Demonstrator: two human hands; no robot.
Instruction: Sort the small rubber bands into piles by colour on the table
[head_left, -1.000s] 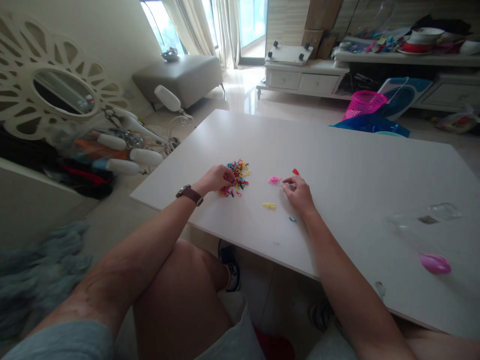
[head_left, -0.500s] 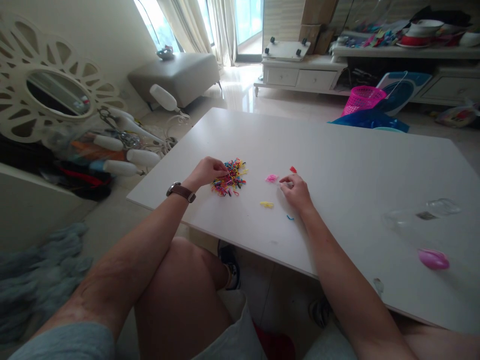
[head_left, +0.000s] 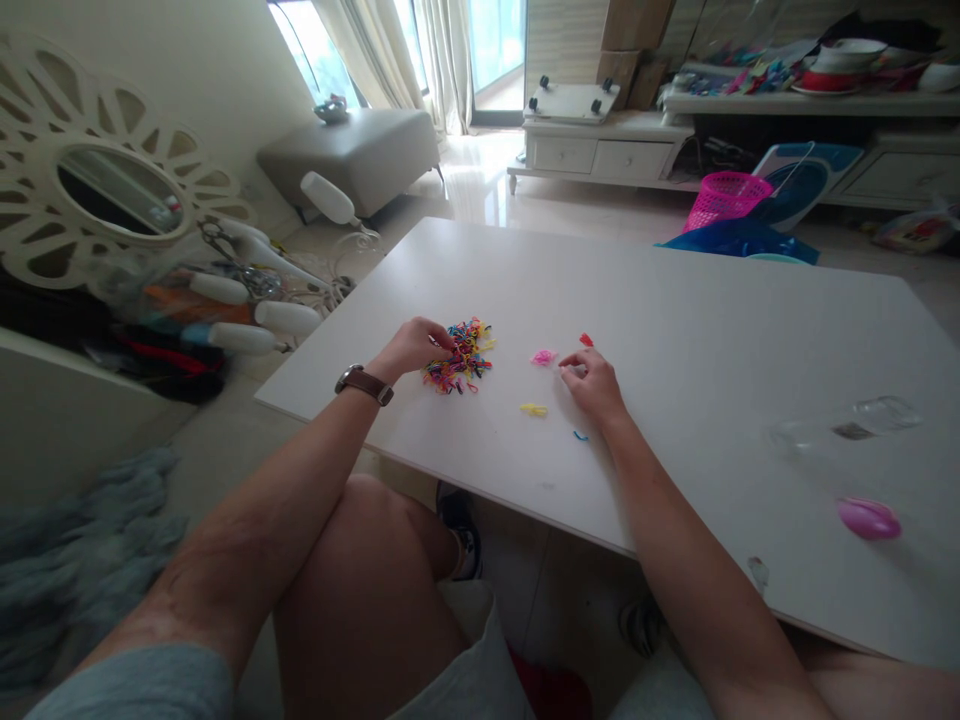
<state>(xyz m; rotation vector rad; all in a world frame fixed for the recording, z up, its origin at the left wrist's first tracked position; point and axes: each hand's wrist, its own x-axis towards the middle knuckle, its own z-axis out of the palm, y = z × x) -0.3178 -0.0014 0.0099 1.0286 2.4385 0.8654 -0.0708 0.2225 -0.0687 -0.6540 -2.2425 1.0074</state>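
I have the pile (head_left: 462,362) toward the tabletop's (head_left: 675,320) near left corner, the left hand (head_left: 412,345) at it; I can't tell whether that grip has a band. Nor can I for the right hand (head_left: 598,385), curled beside the pink bunch (head_left: 543,357). Snagged bands could drag extras out; a careless right forearm could sweep the blue band (head_left: 580,435) nearward.

Worn on the head, aimed forward and down across the white table (head_left: 697,340). Looks along both forearms (head_left: 259,520) from above, with left hand (head_left: 416,345) and right hand (head_left: 594,382) near mid-view. Sits close over the lap (head_left: 474,655) at the bottom edge, well apart from the curtains (head_left: 450,70) at the top; reaches wide, to the mirror (head_left: 120,190) at far left.
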